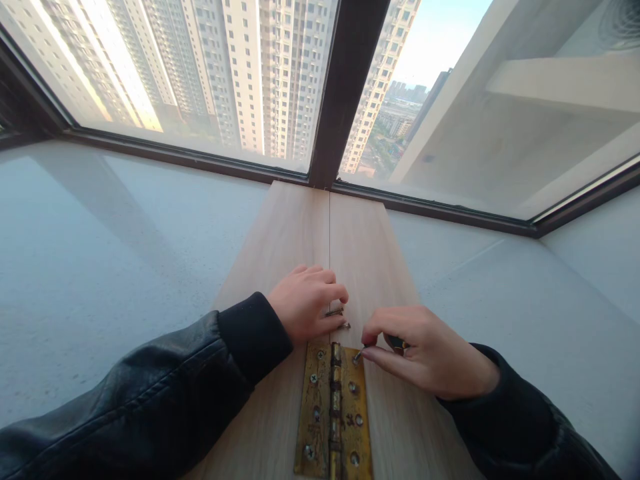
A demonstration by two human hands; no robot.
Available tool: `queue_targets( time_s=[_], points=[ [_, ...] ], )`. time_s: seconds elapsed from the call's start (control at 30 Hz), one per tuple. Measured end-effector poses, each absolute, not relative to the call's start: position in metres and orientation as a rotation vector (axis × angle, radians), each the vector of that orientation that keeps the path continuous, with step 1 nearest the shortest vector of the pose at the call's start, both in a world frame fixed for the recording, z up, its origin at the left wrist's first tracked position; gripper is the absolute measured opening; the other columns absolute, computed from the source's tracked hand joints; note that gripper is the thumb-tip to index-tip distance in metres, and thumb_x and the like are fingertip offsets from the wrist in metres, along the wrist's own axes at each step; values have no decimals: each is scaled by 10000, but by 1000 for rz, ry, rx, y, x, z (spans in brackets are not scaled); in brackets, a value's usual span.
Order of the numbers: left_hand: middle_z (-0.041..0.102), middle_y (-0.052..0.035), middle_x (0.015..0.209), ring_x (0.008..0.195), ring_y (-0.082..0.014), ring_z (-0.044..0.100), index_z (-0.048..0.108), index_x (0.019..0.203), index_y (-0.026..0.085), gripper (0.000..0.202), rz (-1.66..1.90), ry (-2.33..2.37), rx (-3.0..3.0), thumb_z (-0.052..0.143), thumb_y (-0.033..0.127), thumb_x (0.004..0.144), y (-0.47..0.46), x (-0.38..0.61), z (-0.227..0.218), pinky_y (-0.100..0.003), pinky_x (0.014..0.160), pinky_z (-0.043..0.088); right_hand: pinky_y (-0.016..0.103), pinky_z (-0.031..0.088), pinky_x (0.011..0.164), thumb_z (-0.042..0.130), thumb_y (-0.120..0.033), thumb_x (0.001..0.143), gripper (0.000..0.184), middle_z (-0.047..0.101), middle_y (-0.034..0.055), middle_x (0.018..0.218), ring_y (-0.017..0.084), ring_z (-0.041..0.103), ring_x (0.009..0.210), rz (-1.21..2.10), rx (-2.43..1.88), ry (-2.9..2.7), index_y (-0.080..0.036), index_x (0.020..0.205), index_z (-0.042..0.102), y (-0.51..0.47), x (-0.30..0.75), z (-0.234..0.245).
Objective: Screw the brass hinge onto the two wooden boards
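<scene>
A worn brass hinge (336, 413) lies across the seam of two pale wooden boards (367, 250). Several cross-head screws sit in its holes on both leaves. My right hand (425, 347) pinches a small screw (357, 357) between thumb and forefinger at the top hole of the right leaf. Something dark (397, 343) shows inside its curled fingers, mostly hidden. Just above the hinge, my left hand (310, 303) rests on the boards, fingers loosely bent, thumb and forefinger apart. Small loose screws (345, 326) show beside the thumb and in that gap.
Beyond the boards' far end runs a dark window frame (327, 100), with tall buildings (240, 73) outside the glass. A pale speckled surface (125, 247) flanks the boards on the left, and a similar one (500, 300) on the right.
</scene>
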State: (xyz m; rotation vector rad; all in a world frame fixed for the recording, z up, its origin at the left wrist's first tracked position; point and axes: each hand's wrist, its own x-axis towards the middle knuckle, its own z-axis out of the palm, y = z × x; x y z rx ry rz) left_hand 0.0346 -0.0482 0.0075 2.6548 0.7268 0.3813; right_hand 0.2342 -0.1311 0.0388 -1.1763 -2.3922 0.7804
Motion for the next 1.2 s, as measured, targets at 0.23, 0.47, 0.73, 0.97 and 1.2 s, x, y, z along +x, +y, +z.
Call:
queue_targets(
  time_s=[0.23, 0.47, 0.73, 0.97, 1.2],
  points=[
    [594, -30, 850, 812, -187, 515, 644, 898, 203, 174, 385, 709, 2608, 557, 329, 818, -50, 31, 6, -339, 734, 373, 239, 328, 592, 565, -134, 870, 47, 539, -16, 757, 129, 479, 643, 755, -1275, -2448, -148, 826, 575, -131, 237, 34],
    [593, -32, 824, 774, -177, 500, 641, 899, 198, 149, 391, 697, 2601, 553, 278, 810, -49, 31, 5, -328, 715, 368, 234, 324, 590, 593, -111, 876, 67, 532, -40, 744, 113, 472, 632, 793, -1290, -2484, -151, 825, 574, -134, 237, 41],
    [585, -31, 825, 765, -172, 491, 628, 907, 192, 155, 372, 688, 2594, 524, 260, 816, -49, 30, 6, -333, 724, 367, 231, 293, 581, 632, 9, 834, 162, 515, -50, 723, 108, 465, 626, 756, -1327, -2481, -136, 804, 566, -142, 229, 47],
    [579, -26, 805, 754, -166, 476, 620, 883, 184, 135, 378, 691, 2578, 525, 252, 816, -49, 30, 6, -326, 715, 359, 224, 283, 560, 676, 62, 798, 222, 510, -58, 702, 101, 464, 609, 745, -1384, -2475, -128, 769, 564, -144, 232, 45],
    [575, -25, 799, 762, -167, 477, 622, 894, 186, 135, 381, 698, 2571, 533, 253, 816, -49, 29, 5, -326, 721, 360, 220, 279, 546, 690, 72, 767, 248, 490, -69, 687, 88, 446, 592, 682, -1362, -2440, -127, 747, 543, -148, 227, 42]
  ],
)
